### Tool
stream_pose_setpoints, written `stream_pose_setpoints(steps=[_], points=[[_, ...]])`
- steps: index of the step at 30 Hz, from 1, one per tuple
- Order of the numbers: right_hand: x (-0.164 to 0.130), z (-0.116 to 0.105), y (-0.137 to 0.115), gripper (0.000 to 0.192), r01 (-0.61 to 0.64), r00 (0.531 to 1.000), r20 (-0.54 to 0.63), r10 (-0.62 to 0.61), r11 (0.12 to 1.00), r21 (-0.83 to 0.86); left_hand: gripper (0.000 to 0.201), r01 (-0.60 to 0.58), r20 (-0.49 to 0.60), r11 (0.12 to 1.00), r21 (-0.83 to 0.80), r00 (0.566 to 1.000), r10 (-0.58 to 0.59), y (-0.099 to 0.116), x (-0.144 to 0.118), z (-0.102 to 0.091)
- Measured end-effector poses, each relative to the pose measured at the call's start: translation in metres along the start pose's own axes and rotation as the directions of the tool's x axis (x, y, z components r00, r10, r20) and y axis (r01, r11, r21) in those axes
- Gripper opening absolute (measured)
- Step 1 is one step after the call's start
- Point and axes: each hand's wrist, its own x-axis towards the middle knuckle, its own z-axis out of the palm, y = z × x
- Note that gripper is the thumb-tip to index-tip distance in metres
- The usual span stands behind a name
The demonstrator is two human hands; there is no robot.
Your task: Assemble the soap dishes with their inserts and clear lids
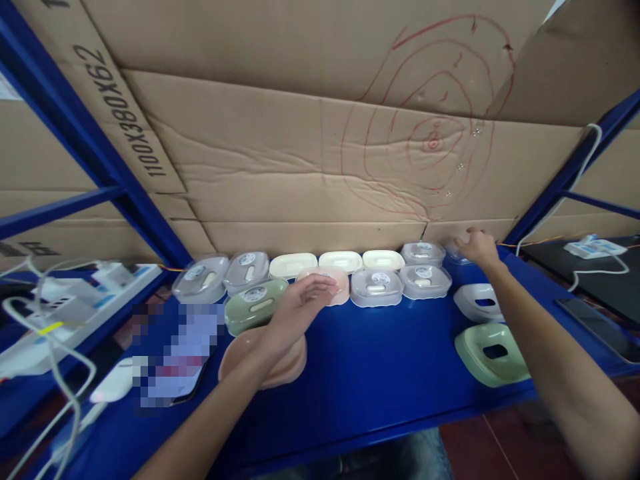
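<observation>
My left hand (310, 293) hovers over the table with its fingers stretched out and nothing in them. Behind it is a pink soap box (341, 287), partly hidden. Under my left forearm lies a pink dish (235, 357), beside a green soap box (255, 307) with a clear lid. At the back right, my right hand (480, 247) has its fingers on a clear plastic lid (457, 253); motion blurs them. Below my right forearm stand a white holed base (467, 300) and a green holed base (477, 357), both partly covered by the arm.
Several clear-lidded boxes (376, 287) and cream trays (384, 259) line the cardboard wall (270, 147). On the left are a phone (185, 353), a white power strip (115, 293) and loose cables. Another phone (597, 327) lies at right. Blue frame posts (75, 127) flank the table (360, 367).
</observation>
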Motion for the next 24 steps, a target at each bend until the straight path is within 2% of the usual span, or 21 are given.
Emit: stream_pose_setpoints(steps=[5, 10, 13, 16, 21, 24], points=[[0.006, 0.004, 0.035, 0.082, 0.002, 0.996, 0.084, 0.002, 0.999, -0.052, 0.033, 0.005, 0.006, 1.000, -0.009, 1.000, -0.005, 0.003, 0.000, -0.001], [0.007, 0.021, 0.046, 0.097, 0.019, 0.990, 0.139, -0.011, 0.998, -0.055, 0.034, 0.012, -0.001, 1.000, 0.010, 1.000, -0.012, 0.000, 0.003, -0.002], [0.005, 0.027, 0.043, 0.105, 0.023, 0.994, 0.104, -0.017, 0.998, -0.054, 0.035, 0.029, 0.004, 1.000, -0.006, 1.000, -0.029, -0.001, 0.004, -0.002], [0.003, 0.027, 0.038, 0.105, 0.021, 0.997, 0.072, -0.018, 0.998, -0.054, 0.037, 0.035, 0.005, 0.999, 0.005, 0.999, -0.035, -0.002, 0.004, -0.002], [-0.009, 0.017, 0.040, 0.106, 0.020, 1.000, -0.018, -0.021, 0.999, -0.030, 0.035, 0.029, 0.010, 0.999, 0.018, 1.000, -0.030, 0.002, 0.003, -0.001], [-0.017, 0.008, 0.041, 0.100, 0.038, 0.995, -0.092, -0.036, 0.999, 0.018, 0.034, 0.020, 0.010, 1.000, 0.017, 1.000, -0.020, 0.005, 0.001, 0.001]])
